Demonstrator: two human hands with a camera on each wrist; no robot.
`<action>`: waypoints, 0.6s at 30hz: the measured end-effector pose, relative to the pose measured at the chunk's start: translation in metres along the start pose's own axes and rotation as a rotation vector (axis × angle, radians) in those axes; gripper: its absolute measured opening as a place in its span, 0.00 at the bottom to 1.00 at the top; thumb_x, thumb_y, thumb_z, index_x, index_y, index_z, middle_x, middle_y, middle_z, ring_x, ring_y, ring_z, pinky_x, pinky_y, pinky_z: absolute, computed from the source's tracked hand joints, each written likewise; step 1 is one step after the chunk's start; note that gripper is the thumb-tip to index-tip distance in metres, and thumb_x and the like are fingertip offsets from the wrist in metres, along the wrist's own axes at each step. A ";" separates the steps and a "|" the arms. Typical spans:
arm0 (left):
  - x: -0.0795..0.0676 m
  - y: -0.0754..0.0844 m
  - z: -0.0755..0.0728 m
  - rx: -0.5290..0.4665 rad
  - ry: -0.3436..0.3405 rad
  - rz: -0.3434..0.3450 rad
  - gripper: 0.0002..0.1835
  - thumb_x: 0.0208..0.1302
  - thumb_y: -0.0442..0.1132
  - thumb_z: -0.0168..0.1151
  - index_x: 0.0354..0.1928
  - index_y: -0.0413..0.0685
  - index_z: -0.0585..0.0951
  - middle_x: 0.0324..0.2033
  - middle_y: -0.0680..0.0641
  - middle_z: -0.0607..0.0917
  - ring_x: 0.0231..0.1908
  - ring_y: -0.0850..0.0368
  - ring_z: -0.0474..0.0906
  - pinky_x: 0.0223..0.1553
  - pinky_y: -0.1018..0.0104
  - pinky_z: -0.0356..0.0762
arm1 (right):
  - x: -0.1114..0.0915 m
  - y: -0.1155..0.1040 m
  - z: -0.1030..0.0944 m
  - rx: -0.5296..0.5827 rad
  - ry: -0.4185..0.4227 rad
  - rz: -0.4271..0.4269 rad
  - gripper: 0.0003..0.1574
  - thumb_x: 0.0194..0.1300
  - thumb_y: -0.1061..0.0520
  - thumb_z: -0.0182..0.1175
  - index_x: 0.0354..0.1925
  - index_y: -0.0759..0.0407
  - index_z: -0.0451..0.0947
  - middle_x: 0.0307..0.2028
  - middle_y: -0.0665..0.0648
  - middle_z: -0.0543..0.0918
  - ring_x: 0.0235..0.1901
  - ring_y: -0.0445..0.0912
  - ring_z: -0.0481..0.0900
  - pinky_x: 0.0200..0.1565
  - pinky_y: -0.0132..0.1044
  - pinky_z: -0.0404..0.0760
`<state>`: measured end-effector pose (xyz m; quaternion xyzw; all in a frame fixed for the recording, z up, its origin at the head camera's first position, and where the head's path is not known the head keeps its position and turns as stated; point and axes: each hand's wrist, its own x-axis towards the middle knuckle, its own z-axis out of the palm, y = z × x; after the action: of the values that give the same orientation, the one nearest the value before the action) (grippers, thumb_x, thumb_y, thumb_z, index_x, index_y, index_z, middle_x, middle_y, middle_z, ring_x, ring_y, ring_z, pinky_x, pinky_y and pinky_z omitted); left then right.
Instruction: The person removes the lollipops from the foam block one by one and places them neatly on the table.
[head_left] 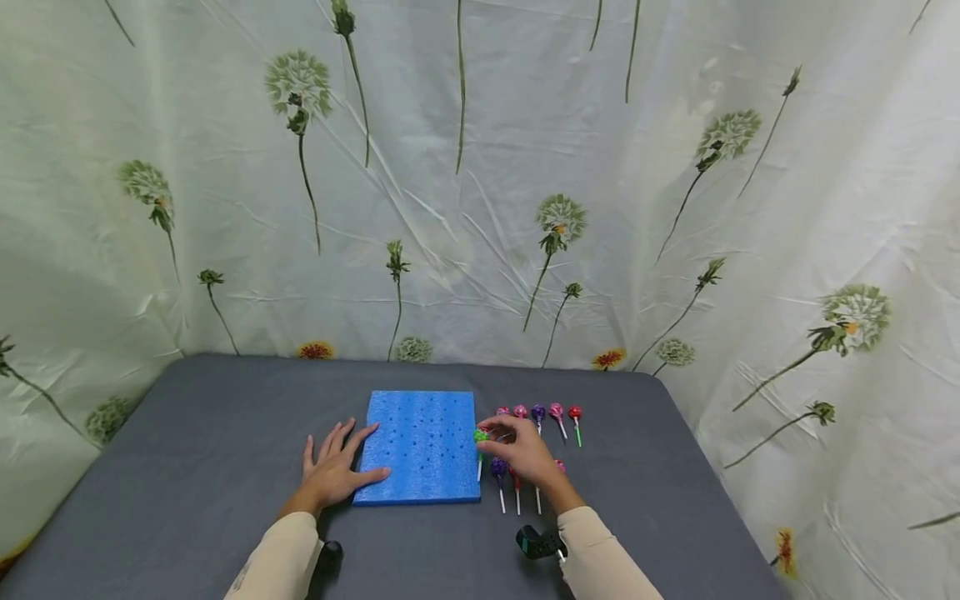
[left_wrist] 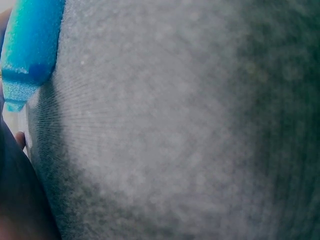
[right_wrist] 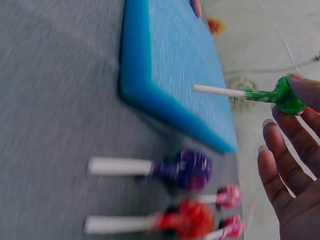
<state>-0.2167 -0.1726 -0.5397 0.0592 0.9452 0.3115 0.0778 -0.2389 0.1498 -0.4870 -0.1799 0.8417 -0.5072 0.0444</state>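
Note:
Between thumb and fingertips my right hand (head_left: 525,454) pinches a green-wrapped lollipop (right_wrist: 290,95) by its candy head. Its white stick points down beside the right edge of a blue foam board (head_left: 420,450), whose top is dotted with small holes. My left hand (head_left: 333,475) rests with spread fingers at the board's left edge, thumb and index finger on it. Nearest the right hand on the table lie a purple lollipop (right_wrist: 192,170) and a red lollipop (right_wrist: 195,219), their sticks toward me. The left wrist view shows mostly blurred cloth and the board's corner (left_wrist: 30,55).
A back row of lollipops includes a purple one (head_left: 538,412), a pink one (head_left: 556,410) and a red one (head_left: 575,412). Grey cloth (head_left: 247,417) covers the table. A flower-printed curtain (head_left: 480,250) hangs behind it. Black wrist devices (head_left: 534,543) sit by both sleeves.

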 end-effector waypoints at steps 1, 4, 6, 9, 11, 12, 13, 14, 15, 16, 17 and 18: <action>0.000 0.000 0.000 -0.002 0.001 0.001 0.51 0.52 0.70 0.62 0.73 0.53 0.60 0.72 0.31 0.50 0.71 0.30 0.37 0.62 0.32 0.16 | -0.004 0.001 -0.004 0.010 0.010 0.008 0.16 0.62 0.60 0.66 0.48 0.63 0.80 0.41 0.57 0.83 0.39 0.45 0.77 0.40 0.33 0.77; 0.000 -0.001 0.000 -0.004 0.004 0.000 0.51 0.52 0.70 0.63 0.73 0.53 0.60 0.72 0.31 0.50 0.71 0.30 0.37 0.62 0.32 0.16 | -0.014 -0.007 -0.016 0.054 0.032 0.028 0.16 0.62 0.64 0.65 0.48 0.69 0.79 0.41 0.63 0.82 0.38 0.48 0.77 0.39 0.31 0.76; 0.000 -0.001 -0.001 0.000 0.005 -0.005 0.51 0.52 0.70 0.62 0.73 0.53 0.60 0.72 0.31 0.50 0.71 0.30 0.37 0.62 0.32 0.16 | -0.020 -0.012 -0.023 0.072 0.035 0.031 0.17 0.62 0.65 0.64 0.48 0.72 0.77 0.41 0.66 0.81 0.37 0.49 0.77 0.38 0.31 0.76; 0.002 -0.001 0.000 0.006 0.001 -0.004 0.51 0.53 0.70 0.62 0.73 0.53 0.59 0.72 0.31 0.50 0.71 0.30 0.37 0.62 0.32 0.17 | -0.028 -0.012 -0.035 0.081 0.044 0.028 0.16 0.63 0.66 0.63 0.48 0.73 0.77 0.39 0.66 0.82 0.36 0.46 0.78 0.36 0.30 0.78; 0.002 -0.001 0.001 0.006 0.005 0.003 0.50 0.53 0.70 0.62 0.73 0.53 0.59 0.72 0.31 0.50 0.71 0.30 0.38 0.63 0.32 0.18 | -0.032 -0.001 -0.041 0.081 0.073 0.032 0.15 0.62 0.66 0.63 0.47 0.72 0.78 0.39 0.64 0.82 0.35 0.43 0.78 0.37 0.30 0.78; 0.002 0.000 0.001 0.004 0.009 0.008 0.50 0.53 0.69 0.62 0.73 0.53 0.59 0.72 0.31 0.50 0.71 0.30 0.38 0.63 0.32 0.18 | -0.034 0.005 -0.044 0.081 0.091 0.037 0.15 0.62 0.65 0.63 0.47 0.71 0.78 0.39 0.63 0.83 0.36 0.41 0.78 0.38 0.30 0.78; 0.003 0.000 0.001 0.007 0.010 0.010 0.50 0.53 0.69 0.62 0.73 0.53 0.59 0.72 0.31 0.50 0.71 0.30 0.38 0.63 0.32 0.18 | -0.036 0.010 -0.046 0.084 0.109 0.046 0.15 0.62 0.65 0.64 0.47 0.71 0.79 0.39 0.62 0.83 0.36 0.40 0.79 0.39 0.30 0.79; 0.002 0.000 0.002 0.009 0.014 0.011 0.50 0.53 0.69 0.62 0.73 0.53 0.60 0.72 0.32 0.51 0.71 0.31 0.38 0.63 0.32 0.18 | -0.037 0.016 -0.048 0.087 0.132 0.060 0.15 0.62 0.64 0.64 0.47 0.70 0.79 0.39 0.61 0.83 0.37 0.39 0.79 0.40 0.30 0.79; 0.002 0.000 0.002 0.009 0.018 0.011 0.50 0.53 0.69 0.63 0.73 0.53 0.60 0.72 0.32 0.51 0.71 0.31 0.38 0.63 0.32 0.18 | -0.039 0.022 -0.050 0.094 0.150 0.079 0.15 0.61 0.64 0.65 0.47 0.69 0.80 0.40 0.61 0.84 0.37 0.39 0.79 0.41 0.30 0.79; 0.002 0.000 0.002 0.015 0.017 0.008 0.50 0.53 0.69 0.63 0.73 0.54 0.60 0.72 0.32 0.51 0.71 0.31 0.38 0.63 0.32 0.19 | -0.041 0.026 -0.051 0.098 0.167 0.097 0.15 0.61 0.63 0.65 0.47 0.69 0.80 0.39 0.61 0.84 0.37 0.39 0.79 0.41 0.30 0.79; 0.001 0.000 0.001 0.018 0.018 0.006 0.50 0.53 0.69 0.63 0.73 0.54 0.60 0.72 0.32 0.51 0.71 0.31 0.38 0.63 0.32 0.19 | -0.043 0.029 -0.053 0.097 0.181 0.117 0.15 0.61 0.62 0.66 0.47 0.68 0.81 0.39 0.60 0.84 0.36 0.39 0.79 0.41 0.30 0.79; 0.001 0.000 0.001 0.021 0.018 0.002 0.50 0.53 0.68 0.63 0.73 0.54 0.60 0.72 0.32 0.51 0.71 0.31 0.39 0.63 0.32 0.19 | -0.046 0.032 -0.054 0.103 0.192 0.131 0.16 0.61 0.62 0.66 0.46 0.69 0.81 0.39 0.60 0.84 0.36 0.39 0.79 0.40 0.30 0.79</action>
<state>-0.2172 -0.1722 -0.5409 0.0579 0.9491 0.3021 0.0684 -0.2184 0.2241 -0.4938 -0.0725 0.8250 -0.5605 0.0057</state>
